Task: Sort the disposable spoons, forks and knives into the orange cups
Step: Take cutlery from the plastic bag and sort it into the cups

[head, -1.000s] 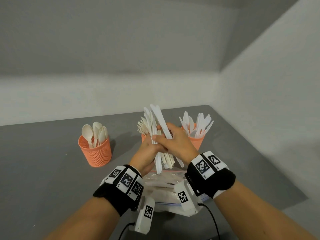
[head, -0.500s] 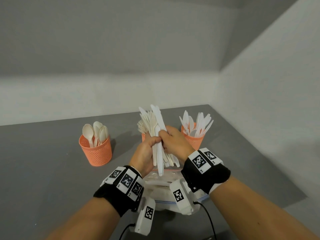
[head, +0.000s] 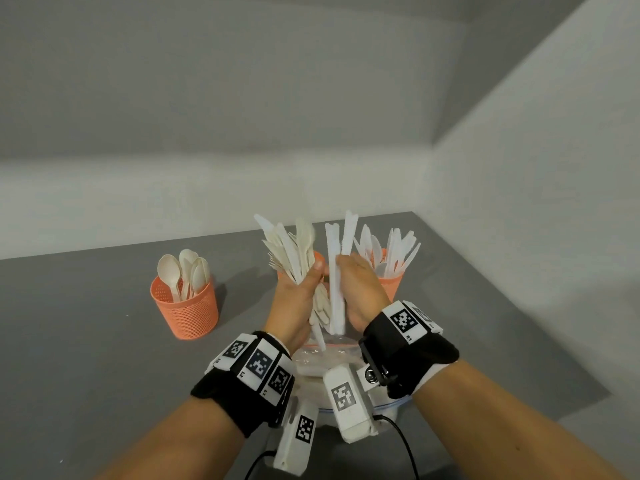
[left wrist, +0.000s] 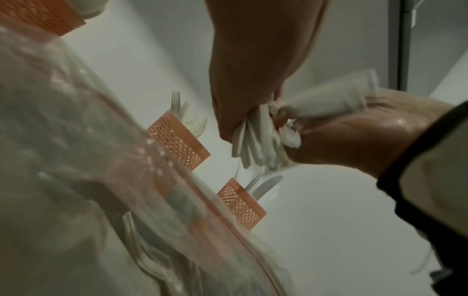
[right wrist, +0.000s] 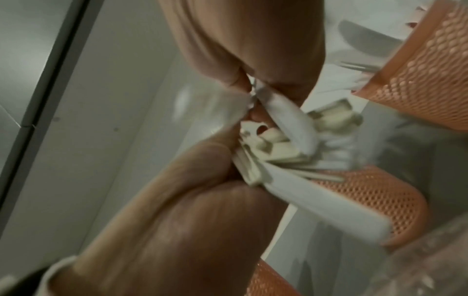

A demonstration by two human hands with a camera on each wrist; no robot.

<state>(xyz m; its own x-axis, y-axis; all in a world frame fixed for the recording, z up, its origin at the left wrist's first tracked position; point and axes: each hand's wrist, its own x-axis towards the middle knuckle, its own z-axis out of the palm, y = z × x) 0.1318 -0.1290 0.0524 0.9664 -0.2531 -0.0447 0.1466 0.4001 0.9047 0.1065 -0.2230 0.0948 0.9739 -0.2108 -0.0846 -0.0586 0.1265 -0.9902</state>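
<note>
Cups [head: 185, 308]: 3, orange; 2 hands [head: 294, 306] grip cutlery bundles [head: 292, 252].

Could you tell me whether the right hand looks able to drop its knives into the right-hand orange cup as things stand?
Probably yes. The right hand grips two white knives just in front of the knife cup, with nothing between them; the left hand holds its bundle off to the other side.

A dark grey table [head: 86, 341] fills a corner where two pale grey walls meet. The back wall [head: 207, 98] has a lighter band along its foot, and the side wall [head: 536, 185] slants in on the right (its lower part catches more light). The lighting is soft and even, with faint shadows.
</note>
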